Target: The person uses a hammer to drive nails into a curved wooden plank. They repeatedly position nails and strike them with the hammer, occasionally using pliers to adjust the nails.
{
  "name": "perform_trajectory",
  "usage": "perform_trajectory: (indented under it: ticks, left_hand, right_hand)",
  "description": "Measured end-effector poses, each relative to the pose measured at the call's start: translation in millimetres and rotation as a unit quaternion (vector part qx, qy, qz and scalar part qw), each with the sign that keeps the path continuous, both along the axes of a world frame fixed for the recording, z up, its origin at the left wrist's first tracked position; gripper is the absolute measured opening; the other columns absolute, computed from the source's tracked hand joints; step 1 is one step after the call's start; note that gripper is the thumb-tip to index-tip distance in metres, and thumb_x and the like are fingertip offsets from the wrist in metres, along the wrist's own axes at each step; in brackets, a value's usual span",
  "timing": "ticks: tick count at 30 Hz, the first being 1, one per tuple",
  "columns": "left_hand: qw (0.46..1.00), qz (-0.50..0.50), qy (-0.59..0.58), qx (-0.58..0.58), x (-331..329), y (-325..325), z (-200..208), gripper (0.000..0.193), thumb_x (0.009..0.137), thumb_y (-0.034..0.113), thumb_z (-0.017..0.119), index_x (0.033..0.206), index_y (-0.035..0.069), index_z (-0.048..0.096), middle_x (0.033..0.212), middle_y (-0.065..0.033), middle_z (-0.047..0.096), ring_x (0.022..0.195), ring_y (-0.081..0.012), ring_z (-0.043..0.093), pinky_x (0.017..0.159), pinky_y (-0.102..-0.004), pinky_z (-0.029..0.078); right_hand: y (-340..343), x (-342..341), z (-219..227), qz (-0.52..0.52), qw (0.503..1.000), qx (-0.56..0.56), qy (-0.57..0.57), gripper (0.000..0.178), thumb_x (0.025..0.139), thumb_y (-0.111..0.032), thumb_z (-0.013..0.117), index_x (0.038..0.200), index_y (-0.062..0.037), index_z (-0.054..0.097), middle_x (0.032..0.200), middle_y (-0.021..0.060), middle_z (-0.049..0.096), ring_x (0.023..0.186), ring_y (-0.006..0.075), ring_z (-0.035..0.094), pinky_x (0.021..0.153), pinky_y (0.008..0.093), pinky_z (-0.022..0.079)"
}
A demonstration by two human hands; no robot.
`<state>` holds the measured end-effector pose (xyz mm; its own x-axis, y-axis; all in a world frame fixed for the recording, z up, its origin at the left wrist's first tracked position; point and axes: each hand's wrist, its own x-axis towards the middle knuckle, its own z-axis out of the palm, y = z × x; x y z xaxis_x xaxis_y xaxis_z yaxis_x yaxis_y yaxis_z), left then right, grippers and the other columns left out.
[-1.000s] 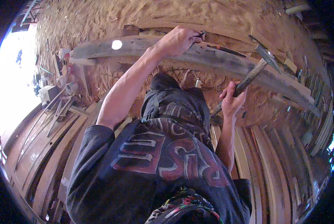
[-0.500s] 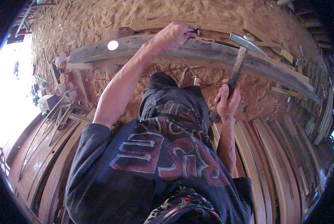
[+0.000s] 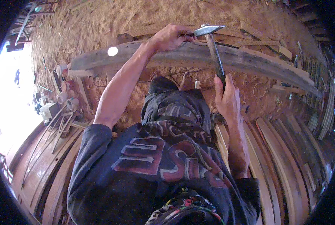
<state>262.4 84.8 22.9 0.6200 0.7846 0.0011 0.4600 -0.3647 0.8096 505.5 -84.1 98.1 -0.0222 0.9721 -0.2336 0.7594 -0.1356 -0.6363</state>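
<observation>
- Loose brown sandy ground (image 3: 100,22) spreads around your work and carries the main piece.
- Long brown wooden planks (image 3: 278,161) lie side by side to your lower right, well apart from both hands; nothing on them shows work in hand.
- The long grey weathered wooden beam (image 3: 257,62), bowed by the lens, lies crosswise just beyond your feet. It is the piece being worked; most of its visible face looks plain and unmarked.
- The steel-headed hammer with a worn wooden handle (image 3: 215,54) stands raised over the beam, its head beside your left hand. Whether it touches the tool there cannot be told.
- Your right hand (image 3: 226,95) has its fingers wrapped around the lower end of that handle.
- Your left hand (image 3: 171,36) is over the beam's far edge, its fingers closed narrowly around a small tool.
- A narrow dark slot-like mark (image 3: 227,45) runs along the beam's far edge, right of your left hand. It looks like the part already done, though its depth is hidden.
- The short dark narrow tool (image 3: 190,38) pokes from your left fingers near the hammer head; its lower tip is too small to make out. Work there appears under way, and how much is left cannot be judged.
</observation>
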Motion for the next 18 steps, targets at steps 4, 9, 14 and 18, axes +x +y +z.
perform_trajectory:
  ticks: [4, 9, 14, 18]
  left_hand:
    - [0.999, 0.026, 0.026, -0.018, -1, -3, -1, 0.020, 0.088, 0.016, 0.065, 0.105, 0.009, 0.072, 0.096, -0.0101, 0.074, 0.091, -0.0234, 0.070, 0.083, -0.0365, 0.053]
    - [0.999, 0.010, -0.016, -0.034, 7, -2, 0, 0.020, 0.087, 0.013, 0.066, 0.106, 0.009, 0.072, 0.097, -0.0100, 0.074, 0.091, -0.0220, 0.070, 0.083, -0.0358, 0.053]
    - [1.000, -0.021, -0.019, 0.004, 4, -5, -7, 0.021, 0.087, 0.013, 0.066, 0.107, 0.008, 0.072, 0.098, -0.0115, 0.073, 0.091, -0.0251, 0.071, 0.082, -0.0364, 0.054]
    - [0.999, -0.022, -0.018, -0.021, 5, -5, 1, 0.020, 0.089, 0.013, 0.065, 0.106, 0.007, 0.072, 0.100, -0.0141, 0.073, 0.094, -0.0303, 0.070, 0.083, -0.0382, 0.054]
  right_hand:
    - [0, 4, 33, -0.040, 0.983, 0.119, 0.135, 0.034, 0.101, -0.033, 0.053, 0.107, 0.0006, 0.053, 0.075, 0.0228, 0.063, 0.066, 0.0400, 0.063, 0.053, 0.0469, 0.047]
    - [-2, 13, 1, -0.065, 0.986, 0.112, 0.102, 0.032, 0.101, -0.032, 0.053, 0.105, 0.0006, 0.054, 0.073, 0.0212, 0.061, 0.062, 0.0364, 0.062, 0.053, 0.0466, 0.045]
    - [13, 21, 41, -0.017, 0.996, 0.080, 0.020, 0.037, 0.100, -0.035, 0.054, 0.100, 0.0012, 0.055, 0.072, 0.0260, 0.060, 0.061, 0.0445, 0.061, 0.051, 0.0489, 0.044]
    - [9, 23, 39, -0.077, 0.937, 0.215, 0.263, 0.038, 0.103, -0.035, 0.049, 0.097, 0.0026, 0.054, 0.065, 0.0230, 0.054, 0.052, 0.0357, 0.055, 0.049, 0.0457, 0.040]
